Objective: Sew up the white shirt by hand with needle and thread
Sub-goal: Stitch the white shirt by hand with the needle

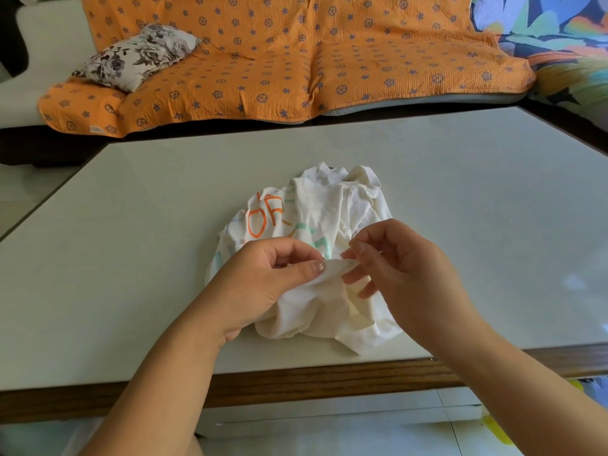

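On the pale bench [131,258] before an orange sofa [263,77] lies the crumpled white shirt [329,209], one fold pinched by fingers [306,269] of left hand [263,278] and right hand [404,264], probably lining up a stitch; next, the unseen needle must pierce it.

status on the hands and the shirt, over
Left hand pinches a fold of the white shirt. Right hand pinches the same fold. Shirt bunched on table, needle not discernible. Nothing blocking.

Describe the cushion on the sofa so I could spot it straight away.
Beyond the pale table stretches a sofa under an orange cover with blue stars. On its left end lies a cushion, the only thing there printed with grey-brown flowers on white.
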The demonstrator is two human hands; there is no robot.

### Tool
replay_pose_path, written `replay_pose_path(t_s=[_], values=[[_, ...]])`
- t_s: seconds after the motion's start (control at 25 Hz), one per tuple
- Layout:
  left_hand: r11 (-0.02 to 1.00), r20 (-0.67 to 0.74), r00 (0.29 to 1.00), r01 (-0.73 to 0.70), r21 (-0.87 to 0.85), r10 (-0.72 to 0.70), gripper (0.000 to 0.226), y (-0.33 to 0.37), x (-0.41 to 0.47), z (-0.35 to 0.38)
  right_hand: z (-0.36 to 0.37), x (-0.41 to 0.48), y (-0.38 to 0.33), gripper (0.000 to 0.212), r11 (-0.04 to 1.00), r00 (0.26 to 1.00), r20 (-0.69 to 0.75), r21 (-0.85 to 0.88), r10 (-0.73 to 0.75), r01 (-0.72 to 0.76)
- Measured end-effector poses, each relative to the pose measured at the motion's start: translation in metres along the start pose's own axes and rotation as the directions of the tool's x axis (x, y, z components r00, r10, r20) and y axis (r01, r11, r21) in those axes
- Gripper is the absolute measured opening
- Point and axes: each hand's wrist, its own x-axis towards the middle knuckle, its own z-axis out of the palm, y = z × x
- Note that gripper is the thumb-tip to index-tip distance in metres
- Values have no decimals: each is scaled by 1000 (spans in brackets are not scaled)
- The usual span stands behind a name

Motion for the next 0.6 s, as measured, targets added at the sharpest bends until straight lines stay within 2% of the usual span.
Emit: replay_pose_path(t_s=[0.08,0.16,0.32,0.6], values=[[1000,-1,1000,-9,-18,9,15,1,-1,1,-2,-6,-3,13,995,996,-48,-72,-71,67],[999,-2,1000,-8,-33,8,12,2,-2,2,-2,-11,-7,14,995,997,-16,-60,-80,78],[997,8,1000,-7,-78,8,7,3,-2,3,4,-16,-6,11,990,989,143,-143,30,-10],[994,11,1000,-14,-107,15,11,4,-3,3,5,-13,-5,12,991,984,135,-83,114,-103]])
